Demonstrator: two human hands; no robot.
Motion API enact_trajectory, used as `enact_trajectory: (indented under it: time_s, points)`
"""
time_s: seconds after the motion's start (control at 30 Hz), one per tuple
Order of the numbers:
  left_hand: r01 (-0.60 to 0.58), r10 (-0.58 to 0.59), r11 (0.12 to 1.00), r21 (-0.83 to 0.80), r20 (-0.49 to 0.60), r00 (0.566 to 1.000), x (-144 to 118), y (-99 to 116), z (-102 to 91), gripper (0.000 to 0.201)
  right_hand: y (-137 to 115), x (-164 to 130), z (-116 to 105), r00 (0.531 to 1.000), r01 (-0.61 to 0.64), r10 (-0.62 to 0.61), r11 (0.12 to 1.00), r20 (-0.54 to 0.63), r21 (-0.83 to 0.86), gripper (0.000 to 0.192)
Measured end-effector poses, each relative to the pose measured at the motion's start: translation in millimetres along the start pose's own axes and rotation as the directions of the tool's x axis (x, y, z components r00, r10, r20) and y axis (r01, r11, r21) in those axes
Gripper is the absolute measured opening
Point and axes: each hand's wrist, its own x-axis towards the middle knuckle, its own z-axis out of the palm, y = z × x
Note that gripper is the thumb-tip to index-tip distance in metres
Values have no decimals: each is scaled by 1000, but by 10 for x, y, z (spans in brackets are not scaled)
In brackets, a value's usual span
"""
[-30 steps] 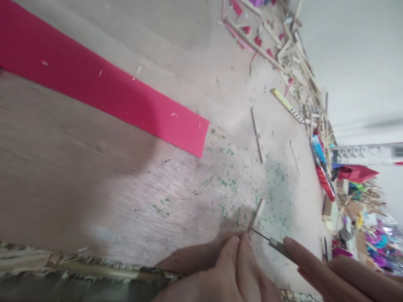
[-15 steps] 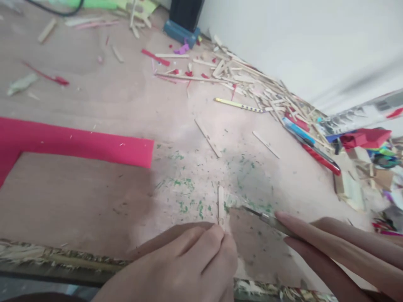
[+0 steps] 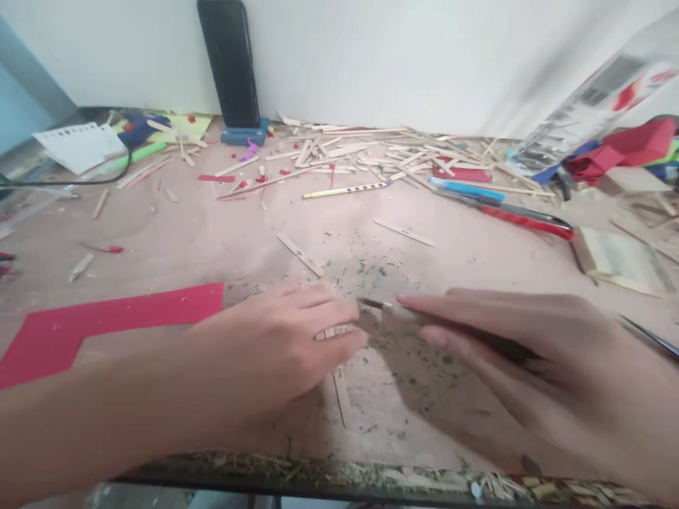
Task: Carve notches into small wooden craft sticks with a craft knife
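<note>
My left hand [image 3: 289, 336] is low over the table, thumb and fingers curled about a short wooden stick [image 3: 338, 330]; part of the stick is hidden under the fingers. A second wooden stick [image 3: 342, 397] lies just below the thumb, pointing toward the table's front edge. To the right, my right hand [image 3: 509, 353] grips a thin craft knife [image 3: 376, 304] like a pen, its dark blade close to my left fingertips. The right hand is slightly blurred. Two notched sticks, one left [image 3: 300, 254] and one right [image 3: 404, 232], lie beyond the hands amid green shavings.
Red paper [image 3: 132, 307] lies at left. At the back are a phone [image 3: 230, 67] on a blue stand [image 3: 245, 134], heaped wooden sticks [image 3: 361, 150] and a yellow pencil [image 3: 344, 189]. A red cutter [image 3: 530, 221] and wooden block [image 3: 620, 260] are at right.
The view has tilted up and levelled. My left hand has turned from gripping an upright stick to lying across a stick, and the knife tip is nearer its fingers.
</note>
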Motion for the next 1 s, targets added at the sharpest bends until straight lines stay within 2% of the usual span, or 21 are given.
enact_trajectory:
  time_s: [0.07,0.13,0.23,0.3,0.37,0.43,0.5,0.57,0.63,0.7,0.77,0.9,1.0]
  points:
    - [14,-13,997,-71,24,1000,45,-71,73,25,-50,115,6,996,-74,81,987,-43,143,33]
    - [66,-62,984,-164,24,998,38,-91,125,20,-84,221,8,986,-154,167,947,-22,283,39]
    - [255,-252,918,-304,49,967,-3,-88,112,22,-141,372,9,964,-248,260,813,54,526,43]
    - [377,-386,819,-433,72,920,-15,-93,52,23,-197,475,21,937,-329,327,709,123,623,37]
    - [440,-503,689,-575,57,862,-9,-102,-23,19,-254,571,52,909,-403,362,645,205,649,34]
    - [477,-627,538,-695,48,777,10,-108,-86,13,-287,640,107,905,-423,315,605,285,675,34]
    - [498,-730,384,-778,74,679,34,-111,-109,10,-281,674,178,898,-436,205,539,390,720,34]
    - [483,-764,284,-828,109,636,57,-118,-90,11,-245,678,254,859,-497,132,449,495,743,35]
    - [459,-757,266,-848,111,644,72,-129,-48,11,-208,658,321,847,-517,99,375,522,769,37]
    - [433,-741,298,-851,80,666,73,-137,-7,11,-190,630,373,867,-486,70,336,493,807,37]
    - [417,-728,341,-843,44,684,65,-140,17,13,-189,607,411,878,-466,54,326,476,822,36]
    - [403,-703,398,-824,8,712,53,-141,18,17,-195,589,461,854,-512,85,302,512,804,40]
    - [377,-683,426,-822,-20,730,56,-139,6,19,-192,577,480,867,-489,75,308,492,816,42]
